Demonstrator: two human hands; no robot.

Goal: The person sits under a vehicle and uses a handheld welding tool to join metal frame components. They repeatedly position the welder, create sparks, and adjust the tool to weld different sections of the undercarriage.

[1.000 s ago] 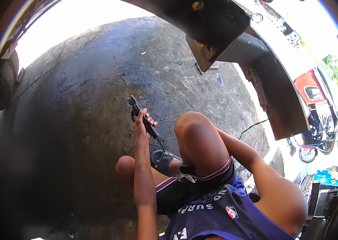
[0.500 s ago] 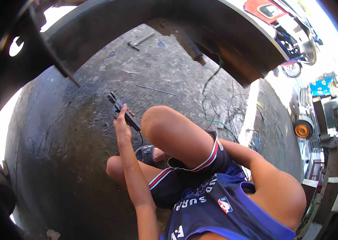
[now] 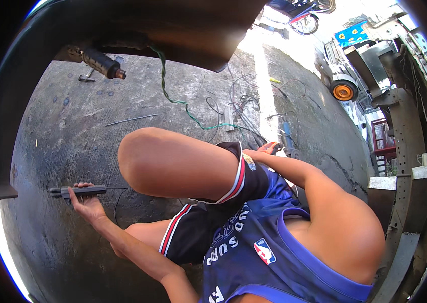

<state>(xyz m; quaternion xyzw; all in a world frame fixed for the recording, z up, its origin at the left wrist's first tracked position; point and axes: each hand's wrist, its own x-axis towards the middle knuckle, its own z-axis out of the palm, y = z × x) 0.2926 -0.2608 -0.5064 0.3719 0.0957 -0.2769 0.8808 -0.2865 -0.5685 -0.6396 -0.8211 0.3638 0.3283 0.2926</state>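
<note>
1. The left hand wraps its fingers round 1 black tool, near the left edge of the floor; 1 thin cord trails from it.
2. The right hand is at 1 small black thing; I cannot tell whether its fingers grip it.
3. Open concrete spreads between the tool and 1 rod; 1 metal beam overhangs the floor's far left corner.
4. The shirt bears white lettering and 1 badge.
5. 1 hammer lies near the far edge.
</note>
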